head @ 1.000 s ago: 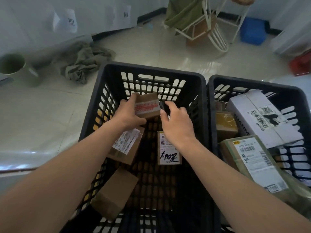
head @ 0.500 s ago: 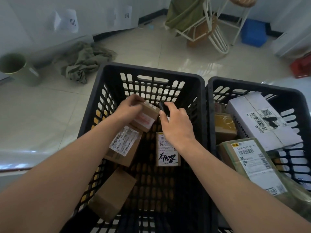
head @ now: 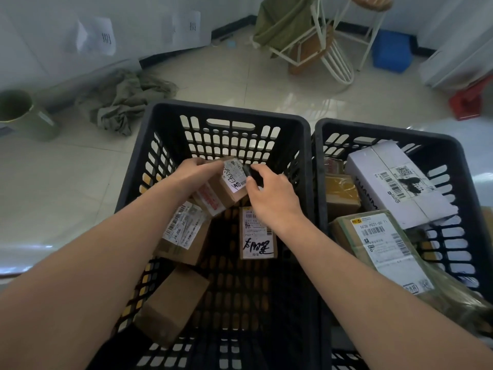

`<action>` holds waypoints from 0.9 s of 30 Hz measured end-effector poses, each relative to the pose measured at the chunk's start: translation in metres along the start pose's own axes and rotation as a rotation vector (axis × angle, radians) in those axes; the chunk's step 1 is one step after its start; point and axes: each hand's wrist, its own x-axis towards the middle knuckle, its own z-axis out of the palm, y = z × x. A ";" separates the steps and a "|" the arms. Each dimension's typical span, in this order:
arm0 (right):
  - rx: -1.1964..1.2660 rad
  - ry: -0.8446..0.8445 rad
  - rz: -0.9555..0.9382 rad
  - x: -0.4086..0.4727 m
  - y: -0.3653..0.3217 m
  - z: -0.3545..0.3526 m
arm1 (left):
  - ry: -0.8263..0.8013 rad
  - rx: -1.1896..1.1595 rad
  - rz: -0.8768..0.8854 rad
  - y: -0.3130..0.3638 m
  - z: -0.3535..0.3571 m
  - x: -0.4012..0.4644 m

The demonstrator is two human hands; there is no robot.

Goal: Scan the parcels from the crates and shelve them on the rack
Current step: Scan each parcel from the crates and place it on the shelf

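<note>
Inside the left black crate (head: 149,145), near its far wall, the left hand (head: 190,174) grips a small brown parcel (head: 224,188) from above, fingers curled over its far edge, the box tilted so its white label faces up. The right hand (head: 269,193) pinches a small black scanner (head: 249,172) just over that label — touching it or not, I cannot tell. Three more brown parcels lie on this crate's floor: a labelled one (head: 184,236) by the left wall, a flat one with handwriting (head: 257,239) mid-floor, a plain one (head: 170,303) at the near-left corner. The right crate (head: 453,145) (alongside, walls touching) holds a white box (head: 394,180) and other parcels.
</note>
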 end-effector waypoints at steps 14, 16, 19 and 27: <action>-0.098 -0.148 -0.123 -0.057 -0.028 -0.034 | -0.050 -0.015 0.278 0.016 -0.029 -0.085; -0.120 -0.148 -0.158 -0.067 -0.031 -0.040 | -0.046 -0.013 0.343 0.018 -0.034 -0.100; -0.154 -0.157 -0.215 -0.085 -0.036 -0.051 | -0.027 -0.036 0.431 0.021 -0.044 -0.122; -0.310 -0.148 -0.347 -0.129 -0.053 -0.079 | 0.052 -0.013 0.586 0.038 -0.073 -0.171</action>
